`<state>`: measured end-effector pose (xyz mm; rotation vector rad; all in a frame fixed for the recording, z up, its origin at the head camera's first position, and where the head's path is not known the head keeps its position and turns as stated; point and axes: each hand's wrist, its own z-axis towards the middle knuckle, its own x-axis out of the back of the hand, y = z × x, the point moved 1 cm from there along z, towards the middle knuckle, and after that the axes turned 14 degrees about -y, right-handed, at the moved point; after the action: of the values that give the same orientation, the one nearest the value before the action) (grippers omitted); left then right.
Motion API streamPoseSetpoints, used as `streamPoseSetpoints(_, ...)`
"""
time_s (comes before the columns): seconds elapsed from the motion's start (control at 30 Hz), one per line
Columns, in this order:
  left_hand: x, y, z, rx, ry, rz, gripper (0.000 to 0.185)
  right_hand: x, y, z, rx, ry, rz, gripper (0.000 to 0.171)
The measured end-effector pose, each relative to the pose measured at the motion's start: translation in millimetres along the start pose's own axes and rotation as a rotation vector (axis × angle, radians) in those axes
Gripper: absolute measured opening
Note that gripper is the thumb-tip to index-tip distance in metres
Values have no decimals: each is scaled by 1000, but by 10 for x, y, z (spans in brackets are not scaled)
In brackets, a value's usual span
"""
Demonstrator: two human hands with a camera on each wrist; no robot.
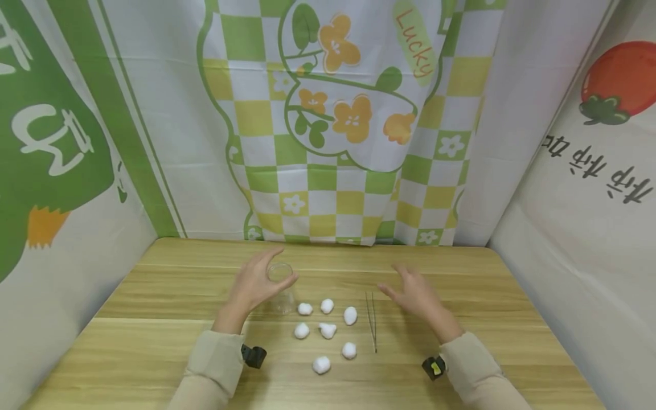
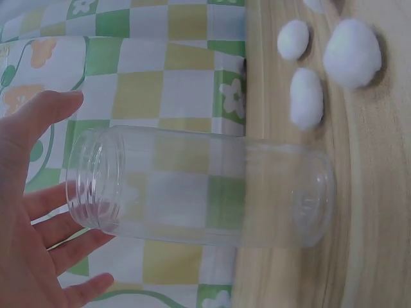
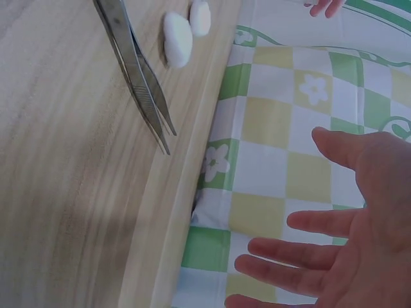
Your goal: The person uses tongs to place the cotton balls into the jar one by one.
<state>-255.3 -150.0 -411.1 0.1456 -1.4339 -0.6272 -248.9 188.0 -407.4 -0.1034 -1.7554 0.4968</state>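
Observation:
A clear, open-mouthed jar (image 1: 285,299) stands upright on the table, left of several white cotton balls (image 1: 321,365). My left hand (image 1: 254,285) is spread beside the jar's mouth. In the left wrist view the thumb is apart from the jar (image 2: 186,186), while the fingertips lie close behind its rim; whether they touch cannot be told. Metal tweezers (image 1: 374,327) lie right of the cotton balls, their points facing the far edge and standing apart (image 3: 138,77). Just to the right of them my right hand (image 1: 416,295) hovers with spread fingers and holds nothing.
The wooden table (image 1: 435,376) ends at a patterned curtain (image 1: 338,193) at the back. Fabric walls (image 1: 564,250) stand on both sides. Each wrist carries a small black camera mount (image 1: 253,356).

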Motion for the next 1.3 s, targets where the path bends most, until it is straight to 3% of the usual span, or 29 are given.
streamPoseSetpoints(0.3,-86,-69,-41,6,-13,-180,71,-91,-3,-22,19,-7,24,66)
streamPoseSetpoints(0.6,-235,-176,-92,31,-17,-457,73,-221,-45,-40,39,-54,129,45)
streamPoseSetpoints(1.03,-396,-259,-136,43,-29,-559,75,-408,-55,-81,66,-151,339,28)
streamPoseSetpoints(1.17,-436,-277,-141,24,-27,-599,72,-427,-64,-103,48,-217,427,18)
streamPoseSetpoints(1.3,-475,-290,-142,25,-28,-612,71,-448,-65,-114,11,-266,497,18)
